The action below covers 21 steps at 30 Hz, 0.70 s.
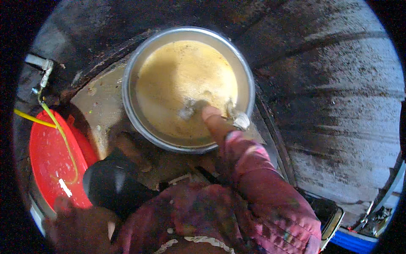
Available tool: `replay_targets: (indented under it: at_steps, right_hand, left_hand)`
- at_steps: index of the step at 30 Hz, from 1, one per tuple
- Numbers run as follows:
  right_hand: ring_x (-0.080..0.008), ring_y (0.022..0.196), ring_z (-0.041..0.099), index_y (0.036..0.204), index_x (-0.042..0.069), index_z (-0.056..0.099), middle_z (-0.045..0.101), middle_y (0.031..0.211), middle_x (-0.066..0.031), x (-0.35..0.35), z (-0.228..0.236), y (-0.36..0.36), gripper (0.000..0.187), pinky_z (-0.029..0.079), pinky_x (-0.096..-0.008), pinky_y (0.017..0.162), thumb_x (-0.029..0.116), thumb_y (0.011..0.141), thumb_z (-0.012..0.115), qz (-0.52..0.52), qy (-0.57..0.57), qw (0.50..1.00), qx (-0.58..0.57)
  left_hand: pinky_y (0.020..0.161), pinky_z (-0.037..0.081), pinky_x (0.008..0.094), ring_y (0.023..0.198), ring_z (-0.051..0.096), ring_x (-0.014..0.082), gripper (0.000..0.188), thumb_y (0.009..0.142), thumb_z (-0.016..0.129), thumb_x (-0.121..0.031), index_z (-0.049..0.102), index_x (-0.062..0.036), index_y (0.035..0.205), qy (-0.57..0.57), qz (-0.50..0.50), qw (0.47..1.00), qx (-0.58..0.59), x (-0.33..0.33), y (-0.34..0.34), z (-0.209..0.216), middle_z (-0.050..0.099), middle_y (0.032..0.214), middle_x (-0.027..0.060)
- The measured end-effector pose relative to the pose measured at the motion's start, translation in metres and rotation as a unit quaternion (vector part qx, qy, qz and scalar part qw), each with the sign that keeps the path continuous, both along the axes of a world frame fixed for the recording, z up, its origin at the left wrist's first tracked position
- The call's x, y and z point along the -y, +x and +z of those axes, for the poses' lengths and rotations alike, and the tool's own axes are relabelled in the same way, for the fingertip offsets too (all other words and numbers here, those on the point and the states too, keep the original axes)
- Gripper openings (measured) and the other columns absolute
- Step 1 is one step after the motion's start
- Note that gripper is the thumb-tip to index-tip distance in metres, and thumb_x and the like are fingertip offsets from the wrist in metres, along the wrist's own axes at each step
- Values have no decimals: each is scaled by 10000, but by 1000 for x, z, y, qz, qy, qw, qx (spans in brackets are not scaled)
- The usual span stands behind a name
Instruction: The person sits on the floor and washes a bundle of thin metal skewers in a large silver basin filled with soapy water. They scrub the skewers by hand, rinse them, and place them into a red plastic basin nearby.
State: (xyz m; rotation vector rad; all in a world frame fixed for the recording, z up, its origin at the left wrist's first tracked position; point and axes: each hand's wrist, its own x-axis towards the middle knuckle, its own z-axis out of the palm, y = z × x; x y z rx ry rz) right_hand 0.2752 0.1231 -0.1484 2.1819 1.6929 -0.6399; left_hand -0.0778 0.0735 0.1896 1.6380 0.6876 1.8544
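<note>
Wide basin: a round, silver-grey metal basin [132, 108] stands on the floor in front of the person, its rim a full ring.
Basin contents: cloudy yellowish liquid [169, 84] covers the inside, shadowed at the left and brighter at the right.
Right hand: the right hand [211, 113] reaches over the near-right rim into the basin, at the liquid; its fingers are largely hidden, so I cannot tell whether they are spread or closed on anything.
Beside the right hand: a small whitish patch [241, 122] shows near the wrist, too unclear to identify.
Sleeve: a pink-and-maroon patterned cloth sleeve [270, 182] covers the right arm.
Left hand: the left hand [69, 216], dark and blurred, is near the red tub's lower edge, well apart from the right; I cannot tell if it grips anything.
Red tub: a bright red, wide plastic tub [48, 156] is left of the basin, tilted in view.
Hose: a thin yellow-green hose [63, 131] runs from a pipe fitting [47, 72] down into the tub.
Right side: a ribbed, stained grey surface [334, 114].
</note>
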Motion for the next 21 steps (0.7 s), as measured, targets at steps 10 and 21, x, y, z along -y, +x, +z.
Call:
replay_targets:
  at_steps: [10,21]
  right_hand:
    - [-293,978,549,991,42,600,563,1057,-154,-125,54,143,278,451,-378,800,106,789,421,-68,-25,984,165]
    - [-303,995,540,1002,78,601,552,1084,-148,-146,-2,119,288,444,-385,816,172,810,408,-63,-97,982,152]
  left_hand:
    - [722,470,308,883,560,237,520,763,523,-292,429,60,1135,-371,20,928,29,-46,7,-61,466,1152,227]
    - [729,458,326,862,559,230,586,701,591,-290,418,23,1165,-447,49,891,-58,-57,-8,-84,461,1163,233]
